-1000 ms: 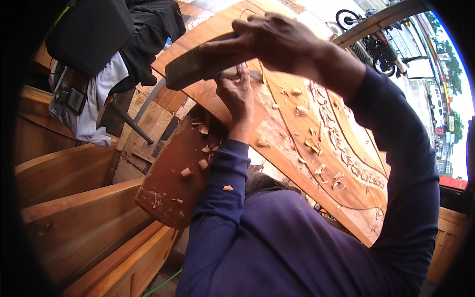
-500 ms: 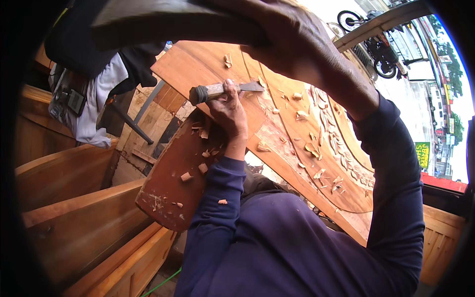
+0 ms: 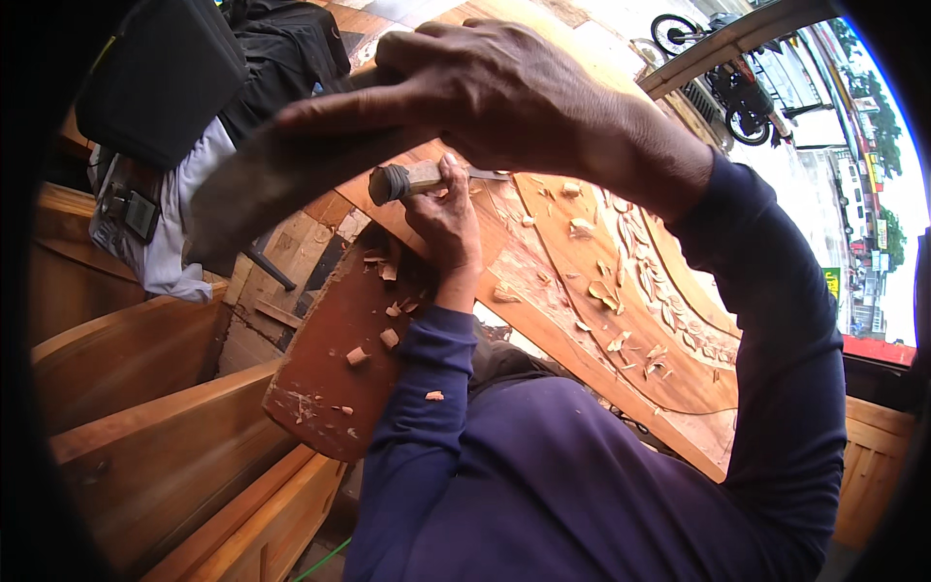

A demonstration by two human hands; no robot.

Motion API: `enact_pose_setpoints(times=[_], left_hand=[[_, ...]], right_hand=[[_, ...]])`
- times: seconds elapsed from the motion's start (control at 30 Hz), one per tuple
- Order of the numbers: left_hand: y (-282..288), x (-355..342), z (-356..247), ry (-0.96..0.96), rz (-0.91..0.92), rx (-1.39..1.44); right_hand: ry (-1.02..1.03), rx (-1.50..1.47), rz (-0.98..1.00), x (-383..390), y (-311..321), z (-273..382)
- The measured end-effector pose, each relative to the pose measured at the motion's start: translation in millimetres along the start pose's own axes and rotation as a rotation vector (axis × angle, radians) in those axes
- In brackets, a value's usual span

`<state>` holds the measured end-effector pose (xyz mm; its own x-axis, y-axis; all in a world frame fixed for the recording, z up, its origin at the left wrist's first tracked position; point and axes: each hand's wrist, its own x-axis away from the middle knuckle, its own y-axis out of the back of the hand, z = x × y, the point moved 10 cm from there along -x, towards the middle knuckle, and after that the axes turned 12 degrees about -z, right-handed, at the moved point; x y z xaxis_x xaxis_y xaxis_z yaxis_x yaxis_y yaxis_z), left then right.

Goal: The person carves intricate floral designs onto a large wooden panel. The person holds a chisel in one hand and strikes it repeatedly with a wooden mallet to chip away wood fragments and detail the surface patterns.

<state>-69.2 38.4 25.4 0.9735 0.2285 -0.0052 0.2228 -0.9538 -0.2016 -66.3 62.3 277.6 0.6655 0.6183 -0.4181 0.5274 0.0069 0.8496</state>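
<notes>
My left hand (image 3: 444, 225) is closed around the handle of a chisel (image 3: 419, 179), with its thumb along the upper side. The chisel's butt has a dark band and points left; its blade lies toward the carved wooden panel (image 3: 553, 276), partly hidden behind my right hand. Raised above it, my right hand (image 3: 504, 82) grips a wooden mallet (image 3: 242, 189), a thick flat piece blurred by motion. The mallet's head is left of the chisel's butt and apart from it. Curled wood shavings (image 3: 606, 293) lie over the panel, next to a carved leaf relief (image 3: 659, 286).
A reddish-brown board (image 3: 325, 369) with wood chips sits by my left forearm. Several wooden boards (image 3: 165, 417) stand at the left. A black case (image 3: 160, 82) and white cloth (image 3: 184, 257) are at the upper left. A motorcycle (image 3: 737, 87) stands at the upper right.
My right hand and the mallet have come down and to the left, the mallet tilting downward. My left hand still holds the chisel in nearly the same place.
</notes>
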Motion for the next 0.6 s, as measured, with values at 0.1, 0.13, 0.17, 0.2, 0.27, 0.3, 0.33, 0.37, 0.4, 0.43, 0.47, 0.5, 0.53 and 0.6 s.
enact_pose_setpoints(times=[0.1, 0.13, 0.17, 0.2, 0.27, 0.3, 0.33, 0.37, 0.4, 0.43, 0.47, 0.5, 0.53, 0.6], left_hand=[[-4, 2, -4, -0.071, 0.038, -0.082], [-1, 1, -7, -0.121, 0.027, -0.086], [-2, 2, -8, -0.123, 0.031, -0.086], [-4, 2, -5, -0.065, 0.028, -0.039], [-6, 3, 2, 0.052, 0.010, 0.061], [-6, 2, 1, 0.052, 0.008, 0.063], [-7, 0, -2, 0.046, 0.015, 0.066], [-7, -1, -4, 0.039, 0.022, 0.069], [-7, -2, -2, 0.041, 0.017, 0.066], [-12, 0, -5, 0.025, 0.051, 0.100], [-17, 1, -9, 0.009, 0.083, 0.134], [-19, 21, -23, -0.074, 0.255, 0.212], [-26, 46, -44, -0.143, 0.441, 0.310], [-17, 99, -46, -0.039, 0.636, 0.421]], right_hand=[[-0.068, -0.117, 0.002, 16, -15, -3], [0.047, 0.170, 0.357, 23, -35, 7], [0.093, 0.185, 0.315, 16, -27, 7], [0.140, 0.200, 0.274, 13, -21, 8], [0.078, 0.120, 0.157, 3, -11, 6], [0.012, 0.039, 0.039, -2, -1, 2], [0.014, 0.035, 0.040, 0, -3, 2], [-0.003, 0.034, 0.105, 8, -12, -1], [-0.019, 0.033, 0.171, 15, -21, -3], [0.088, 0.181, 0.117, 18, -19, 5], [0.088, 0.182, 0.120, 23, -20, 1], [0.009, 0.066, 0.129, 28, -21, -8], [-0.072, -0.041, 0.143, 37, -18, -21], [-0.104, -0.083, 0.074, 48, -11, -28]])
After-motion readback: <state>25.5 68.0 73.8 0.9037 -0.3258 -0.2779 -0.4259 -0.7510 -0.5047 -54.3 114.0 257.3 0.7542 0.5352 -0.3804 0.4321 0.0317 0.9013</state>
